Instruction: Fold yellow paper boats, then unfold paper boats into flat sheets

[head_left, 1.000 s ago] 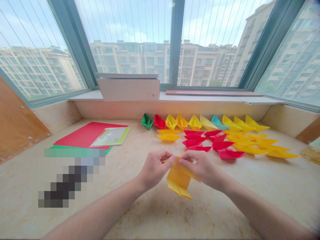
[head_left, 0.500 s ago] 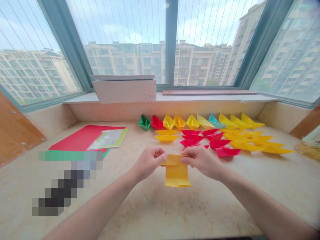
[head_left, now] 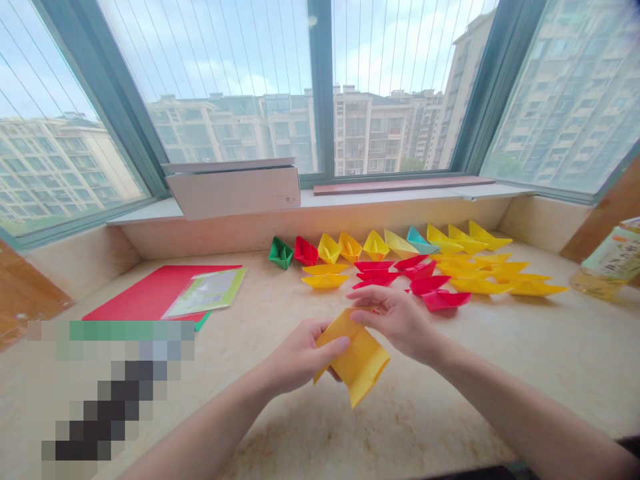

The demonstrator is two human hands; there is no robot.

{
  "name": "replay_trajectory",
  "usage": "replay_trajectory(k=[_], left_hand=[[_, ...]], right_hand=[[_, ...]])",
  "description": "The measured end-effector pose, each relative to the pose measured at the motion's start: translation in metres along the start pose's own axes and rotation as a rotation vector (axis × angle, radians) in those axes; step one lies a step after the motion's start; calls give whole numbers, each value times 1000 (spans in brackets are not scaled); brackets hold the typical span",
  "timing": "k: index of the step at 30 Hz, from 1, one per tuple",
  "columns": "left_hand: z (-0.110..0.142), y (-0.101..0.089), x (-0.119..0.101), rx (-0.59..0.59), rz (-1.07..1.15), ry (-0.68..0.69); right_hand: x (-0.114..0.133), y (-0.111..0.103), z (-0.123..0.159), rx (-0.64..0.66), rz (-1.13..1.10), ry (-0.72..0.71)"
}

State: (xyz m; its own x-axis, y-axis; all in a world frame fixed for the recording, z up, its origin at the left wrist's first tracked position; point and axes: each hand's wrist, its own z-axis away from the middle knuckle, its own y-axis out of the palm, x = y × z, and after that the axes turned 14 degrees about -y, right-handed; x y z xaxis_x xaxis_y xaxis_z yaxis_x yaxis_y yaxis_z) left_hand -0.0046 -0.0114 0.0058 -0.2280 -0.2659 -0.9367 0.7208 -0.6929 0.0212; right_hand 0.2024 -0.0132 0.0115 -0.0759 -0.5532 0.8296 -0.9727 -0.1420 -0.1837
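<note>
A folded piece of yellow paper (head_left: 364, 363) is held tilted above the counter, its loose lower end pointing down to the right. My left hand (head_left: 300, 355) is closed on its left side, thumb flat across the front and fingers behind. At the top edge, the thumb and curled fingers of my right hand (head_left: 400, 319) pinch the sheet; the fingertips are partly hidden. Just beyond my hands lie red paper boats (head_left: 425, 285) and a yellow paper boat (head_left: 325, 280).
Along the back wall runs a row of paper boats, from a green boat (head_left: 281, 253) to several yellow ones. Red paper (head_left: 135, 290) lies at left under a clear packet (head_left: 207, 293). A white box (head_left: 235, 192) sits on the sill; a bottle (head_left: 613, 257) stands at right.
The yellow paper has turned from upright to slanted. My left hand has shifted lower onto its face, while my right hand has moved to its top edge. The view has swung slightly right.
</note>
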Motion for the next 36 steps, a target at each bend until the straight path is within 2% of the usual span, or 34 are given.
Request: replay_trajectory(k=[5, 9, 12, 15, 18, 24, 27, 31, 36], left_hand=[[-2, 12, 4, -65, 55, 6], [-7, 13, 5, -152, 87, 54], [-7, 13, 6, -163, 76, 90], [-3, 15, 5, -138, 83, 81], [1, 18, 2, -147, 96, 109], [0, 19, 2, -275, 23, 143], [-2, 19, 5, -338, -8, 142], [-4, 21, 8, -350, 16, 140], [-4, 22, 10, -345, 46, 130]], right_hand=[[9, 3, 3, 4, -96, 37], [11, 0, -1, -9, -16, 103], [12, 2, -1, -11, 11, 126], [14, 5, 1, -29, 7, 118], [14, 5, 2, 8, -4, 113], [14, 3, 1, 75, -30, 99], [14, 5, 2, 66, 3, 80], [15, 8, 3, 35, 76, 81], [16, 9, 6, 24, 44, 69]])
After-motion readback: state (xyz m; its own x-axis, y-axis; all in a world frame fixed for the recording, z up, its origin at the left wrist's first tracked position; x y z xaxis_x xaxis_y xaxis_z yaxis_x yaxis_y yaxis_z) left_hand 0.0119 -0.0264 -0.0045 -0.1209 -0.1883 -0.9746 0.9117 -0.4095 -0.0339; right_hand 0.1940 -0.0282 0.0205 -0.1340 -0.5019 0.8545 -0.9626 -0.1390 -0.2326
